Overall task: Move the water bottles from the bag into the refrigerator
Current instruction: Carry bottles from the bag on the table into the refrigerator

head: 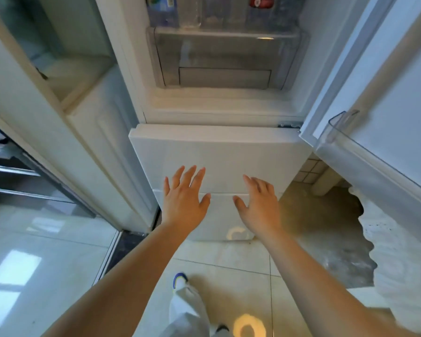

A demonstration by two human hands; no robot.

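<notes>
Head view — flat bare hands (223, 200), glossy white refrigerator (219, 154)

A white cabinet (102, 142) stood at the left; a blue-and-white shoe (179, 280) rested on the glossy tiled floor (46, 263).

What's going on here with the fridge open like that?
A person stands at a refrigerator whose upper door is swung open. Both hands, left and right, are open and empty in front of the closed lower compartment. Water bottles already stand on the shelf above the clear drawer. No bag shows.
</notes>
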